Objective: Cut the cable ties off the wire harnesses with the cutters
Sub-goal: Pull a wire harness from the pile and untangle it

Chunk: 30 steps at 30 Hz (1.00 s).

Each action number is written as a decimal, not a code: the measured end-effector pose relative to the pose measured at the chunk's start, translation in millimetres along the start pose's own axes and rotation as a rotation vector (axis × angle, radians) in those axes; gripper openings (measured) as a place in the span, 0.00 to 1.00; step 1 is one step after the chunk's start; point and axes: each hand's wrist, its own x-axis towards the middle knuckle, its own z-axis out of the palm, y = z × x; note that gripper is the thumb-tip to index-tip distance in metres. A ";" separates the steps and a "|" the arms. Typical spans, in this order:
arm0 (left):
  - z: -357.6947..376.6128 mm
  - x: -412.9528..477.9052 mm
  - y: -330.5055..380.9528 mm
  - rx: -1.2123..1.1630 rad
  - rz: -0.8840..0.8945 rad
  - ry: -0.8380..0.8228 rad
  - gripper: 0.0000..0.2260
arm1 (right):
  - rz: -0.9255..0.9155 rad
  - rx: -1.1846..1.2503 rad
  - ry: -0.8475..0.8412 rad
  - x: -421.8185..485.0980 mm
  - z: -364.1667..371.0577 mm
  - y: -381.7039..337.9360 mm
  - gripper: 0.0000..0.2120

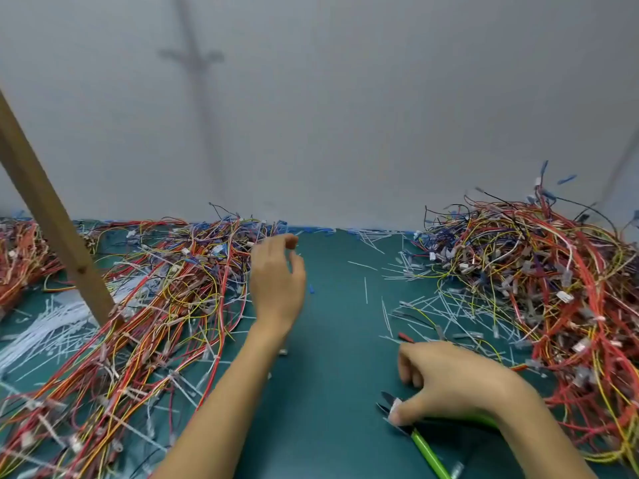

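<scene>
Green-handled cutters (420, 440) sit at lower right, gripped by the right hand (460, 385), ready to snip. The left hand (276, 285), loosely curled and empty, reaches mid-frame toward the tangled red-and-yellow wire harnesses (166, 292) at left, probably for a tied bundle.

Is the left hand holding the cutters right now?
No, the green-handled cutters are in the right hand, while the left hand hovers empty beside the left wire pile.
</scene>
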 end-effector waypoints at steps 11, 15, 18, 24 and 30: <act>-35.2 65.7 -57.1 0.267 -0.507 -0.072 0.13 | -0.001 -0.084 0.227 31.2 9.1 -0.6 0.14; -35.8 69.3 -72.1 0.301 -0.437 -0.164 0.11 | 0.050 -0.041 0.338 50.4 6.3 -0.4 0.13; -34.0 69.3 -73.9 0.313 -0.450 -0.165 0.12 | 0.089 0.005 0.432 64.3 8.9 -2.7 0.12; -34.0 62.6 -73.9 0.323 -0.448 -0.293 0.17 | 0.265 0.061 0.598 79.4 14.0 -1.8 0.10; -42.8 61.1 -59.3 0.383 -0.448 -0.314 0.05 | 0.451 0.111 0.780 83.6 8.8 25.4 0.14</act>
